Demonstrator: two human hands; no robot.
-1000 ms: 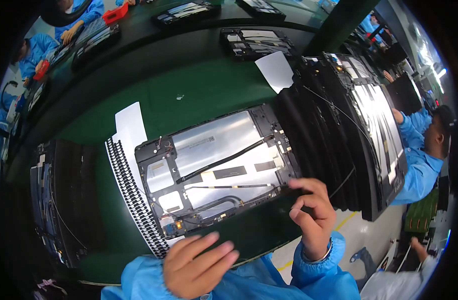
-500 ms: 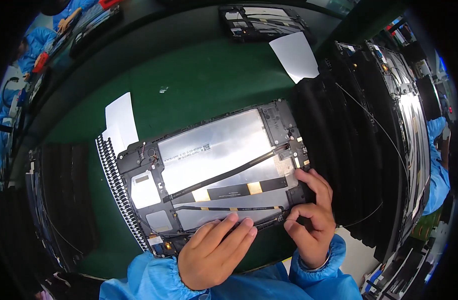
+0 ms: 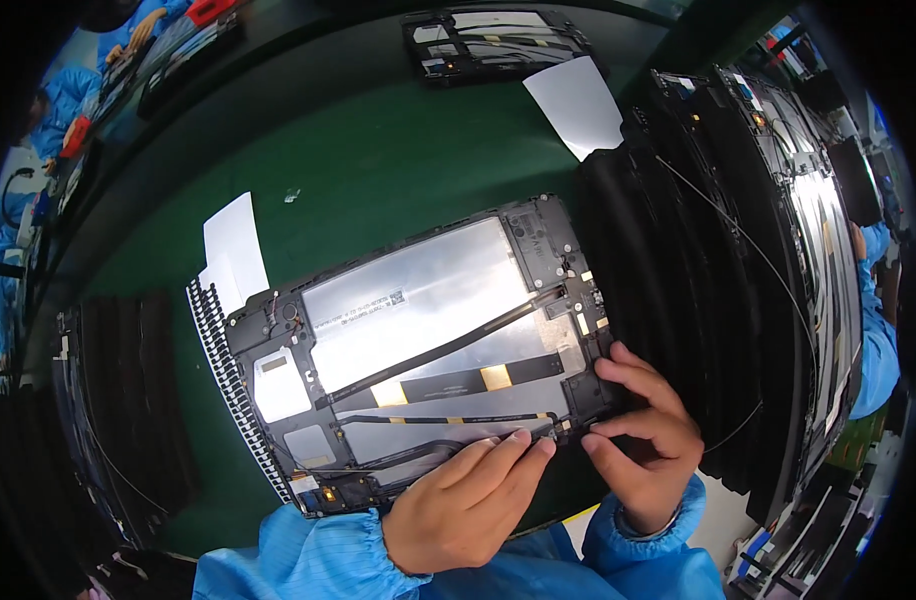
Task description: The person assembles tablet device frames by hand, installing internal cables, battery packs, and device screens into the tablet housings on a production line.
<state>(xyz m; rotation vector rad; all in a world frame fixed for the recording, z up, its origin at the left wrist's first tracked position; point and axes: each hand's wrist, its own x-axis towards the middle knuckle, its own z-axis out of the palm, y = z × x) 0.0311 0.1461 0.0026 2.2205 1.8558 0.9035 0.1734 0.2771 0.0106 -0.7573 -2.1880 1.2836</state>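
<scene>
Open tablet chassis (image 3: 418, 350), black frame, silver metal plate inside, lying flat on the green desk (image 3: 378, 160) just in front of the person. Long axis runs left-low to right-high; the far short end tilts up toward the right. Thin black flex strips with gold patches cross the plate along that same axis. Small pale label (image 3: 358, 310) near the plate's upper left, rectangular, print too small to tell.

Left hand (image 3: 458, 505): fingers extended and together, fingertips pressing on the near edge of the chassis by a thin black cable. Right hand (image 3: 643, 440): fingers curled, pinching at the chassis's lower right corner, fingertips close to the left hand's.

White paper sheet (image 3: 233, 240) just left of the chassis, beside a ribbed black-and-white strip (image 3: 228, 380). Second white sheet (image 3: 578, 100) further back. Stacked dark chassis (image 3: 728, 250) on edge to the right; another stack (image 3: 108, 400) left.
</scene>
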